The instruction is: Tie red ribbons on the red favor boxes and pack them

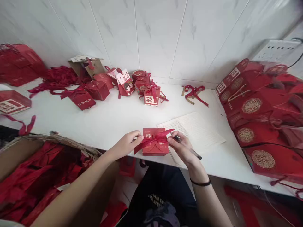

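Note:
A red gift box (155,150) with pale printed characters lies at the table's near edge, a red ribbon (156,139) tied across its top in a bow. My left hand (129,143) is at the box's left side, thumb and forefinger closed on the ribbon; one ribbon tail hangs below those fingers. At the right side, my right hand (182,146) pinches the other part of the ribbon with thumb and forefinger. A dark pen (194,153) is also tucked in that hand, its end pointing down to the right.
Handwritten sheets (201,129) lie behind my right hand. Finished-looking red boxes (151,94) and loose ribbons (194,94) line the wall side. Stacked red gift bags (258,126) crowd the right. An open carton (30,142) of red items stands at lower left, below the white table (113,118).

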A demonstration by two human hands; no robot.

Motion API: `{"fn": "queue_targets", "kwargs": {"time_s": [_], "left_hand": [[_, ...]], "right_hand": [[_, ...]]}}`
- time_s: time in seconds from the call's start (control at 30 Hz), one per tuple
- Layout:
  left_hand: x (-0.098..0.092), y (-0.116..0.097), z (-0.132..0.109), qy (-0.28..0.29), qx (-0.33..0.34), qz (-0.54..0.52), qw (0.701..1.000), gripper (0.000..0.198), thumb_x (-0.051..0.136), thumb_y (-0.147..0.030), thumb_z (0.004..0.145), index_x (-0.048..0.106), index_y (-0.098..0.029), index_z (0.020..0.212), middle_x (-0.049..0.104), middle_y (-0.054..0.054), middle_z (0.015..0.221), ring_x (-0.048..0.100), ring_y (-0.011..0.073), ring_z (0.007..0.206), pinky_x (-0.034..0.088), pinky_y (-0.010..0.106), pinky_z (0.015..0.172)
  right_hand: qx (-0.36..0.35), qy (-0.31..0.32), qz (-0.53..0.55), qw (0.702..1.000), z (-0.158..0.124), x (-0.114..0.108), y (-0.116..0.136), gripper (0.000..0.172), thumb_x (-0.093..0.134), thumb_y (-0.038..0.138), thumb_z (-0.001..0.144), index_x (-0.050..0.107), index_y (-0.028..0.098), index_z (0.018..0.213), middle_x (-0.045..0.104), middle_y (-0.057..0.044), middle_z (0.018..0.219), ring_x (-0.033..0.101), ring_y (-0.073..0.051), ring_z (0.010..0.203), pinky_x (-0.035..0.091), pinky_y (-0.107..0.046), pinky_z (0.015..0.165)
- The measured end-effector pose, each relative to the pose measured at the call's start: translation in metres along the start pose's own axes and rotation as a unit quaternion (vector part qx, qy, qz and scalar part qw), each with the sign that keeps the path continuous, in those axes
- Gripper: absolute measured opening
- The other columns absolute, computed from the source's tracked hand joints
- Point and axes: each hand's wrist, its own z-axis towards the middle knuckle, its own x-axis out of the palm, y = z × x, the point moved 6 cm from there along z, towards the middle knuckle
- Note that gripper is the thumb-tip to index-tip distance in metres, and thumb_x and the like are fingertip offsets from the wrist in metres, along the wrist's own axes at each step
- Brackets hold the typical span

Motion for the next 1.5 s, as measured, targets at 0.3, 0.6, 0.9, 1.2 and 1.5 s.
{"fn": "queue_targets", "kwargs": {"time_s": [0.3, 0.6, 0.9, 1.2, 1.5], "left_hand": [[-0.009, -0.005, 0.000, -0.048, 0.012, 0.055, 0.997, 0.026, 0.037, -0.040, 0.090, 0.044, -0.019, 0.074, 0.048, -0.003, 0.073, 0.046, 0.0128, 0.068, 0.037, 0.025, 0.063], [0.002, -0.069, 0.006, -0.029, 0.229, 0.246, 0.942, 0.013, 0.052, -0.029, 0.087, 0.058, -0.018, 0.086, 0.058, 0.003, 0.090, 0.050, 0.0190, 0.092, 0.042, 0.035, 0.085], [0.007, -0.062, 0.014, -0.049, 0.237, 0.204, 0.949, 0.008, 0.055, -0.024, 0.086, 0.059, -0.019, 0.082, 0.058, 0.002, 0.086, 0.051, 0.0174, 0.088, 0.045, 0.032, 0.081], [0.010, -0.052, 0.013, -0.111, 0.279, 0.191, 0.934, 0.011, 0.049, -0.020, 0.088, 0.054, -0.018, 0.078, 0.057, 0.003, 0.082, 0.050, 0.0161, 0.082, 0.045, 0.030, 0.076], [0.014, -0.050, 0.013, -0.144, 0.224, 0.178, 0.947, 0.013, 0.046, -0.019, 0.088, 0.050, -0.018, 0.076, 0.054, 0.002, 0.080, 0.047, 0.0163, 0.080, 0.044, 0.031, 0.073]], "right_hand": [[-0.032, -0.035, -0.183, 0.982, -0.005, -0.005, 0.020, 0.032, 0.070, 0.043, 0.072, 0.049, 0.019, 0.072, 0.052, 0.002, 0.066, 0.050, -0.013, 0.064, 0.042, -0.027, 0.064], [-0.254, -0.114, -0.593, 0.756, -0.005, -0.042, 0.043, 0.028, 0.032, 0.016, 0.088, 0.056, 0.016, 0.105, 0.060, -0.016, 0.103, 0.051, -0.030, 0.105, 0.043, -0.046, 0.084], [-0.158, -0.077, -0.416, 0.892, -0.007, -0.004, 0.060, 0.036, 0.040, 0.046, 0.092, 0.060, 0.018, 0.084, 0.064, -0.007, 0.083, 0.059, -0.019, 0.076, 0.047, -0.030, 0.068], [-0.049, -0.040, -0.323, 0.944, 0.002, 0.011, 0.026, 0.038, 0.055, 0.051, 0.080, 0.047, 0.019, 0.062, 0.048, 0.002, 0.057, 0.043, -0.012, 0.052, 0.033, -0.023, 0.048], [-0.076, -0.045, -0.345, 0.935, -0.024, 0.011, 0.026, 0.033, 0.049, 0.045, 0.086, 0.047, 0.019, 0.066, 0.048, 0.002, 0.060, 0.043, -0.012, 0.056, 0.034, -0.023, 0.053]]}}
